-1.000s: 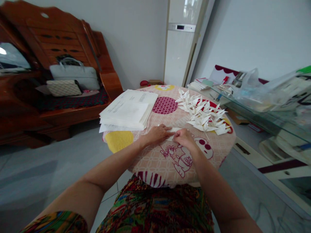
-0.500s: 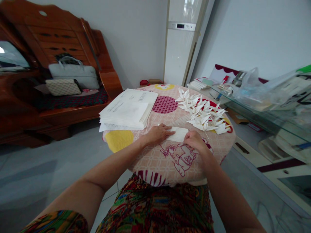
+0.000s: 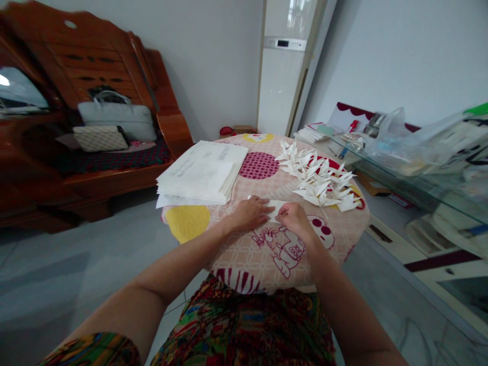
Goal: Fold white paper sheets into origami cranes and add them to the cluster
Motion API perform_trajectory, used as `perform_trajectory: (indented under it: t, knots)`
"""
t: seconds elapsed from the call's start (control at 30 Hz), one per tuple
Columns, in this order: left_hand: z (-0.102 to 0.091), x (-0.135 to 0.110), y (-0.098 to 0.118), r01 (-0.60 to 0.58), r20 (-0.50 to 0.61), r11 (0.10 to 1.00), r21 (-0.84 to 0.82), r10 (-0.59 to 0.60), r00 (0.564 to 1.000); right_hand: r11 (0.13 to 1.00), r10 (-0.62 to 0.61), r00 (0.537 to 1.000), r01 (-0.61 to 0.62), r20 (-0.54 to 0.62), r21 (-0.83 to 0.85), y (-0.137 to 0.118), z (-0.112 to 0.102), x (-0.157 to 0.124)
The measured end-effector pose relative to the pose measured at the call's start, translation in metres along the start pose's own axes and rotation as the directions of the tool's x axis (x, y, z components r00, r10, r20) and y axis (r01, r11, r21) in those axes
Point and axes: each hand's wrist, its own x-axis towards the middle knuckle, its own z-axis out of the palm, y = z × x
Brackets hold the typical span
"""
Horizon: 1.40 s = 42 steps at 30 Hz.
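A small piece of white paper [image 3: 273,205] lies on the patterned tablecloth, partly covered by both hands. My left hand [image 3: 251,212] rests flat on its left part, fingers stretched out and pressing it down. At the paper's right side, my right hand [image 3: 293,217] is closed, with thumb and fingertips pinching its near edge. Beyond my right hand several folded white paper cranes [image 3: 314,173] lie in a cluster. A thick stack of printed paper sheets [image 3: 202,173] sits on the left half of the table.
The round table's cloth [image 3: 232,254] hangs over the edge near my lap. To the right stands a glass-topped cabinet [image 3: 404,178] with plastic bags and papers. A wooden bench [image 3: 95,178] with a grey bag [image 3: 116,117] is at left; a tall white air conditioner [image 3: 280,86] stands behind.
My right hand has moved left along the paper, drawing its right side in toward my left hand, so less of the paper shows. The left hand has stayed in place.
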Motion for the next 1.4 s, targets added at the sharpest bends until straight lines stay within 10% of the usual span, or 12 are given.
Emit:
perform_trajectory:
  t: [1.1, 1.4]
  knots:
    - [0.010, -0.044, -0.048, 0.113, -0.048, 0.949, -0.296, -0.133, 0.990, 0.997, 0.012, 1.000, -0.014, 0.017, 0.074, 0.010, 0.007, 0.000]
    - [0.012, -0.039, -0.048, 0.142, -0.194, 0.626, -0.767, -0.438, 0.878, 0.884, 0.213, 0.931, -0.055, -0.295, 0.465, 0.042, 0.000, -0.007]
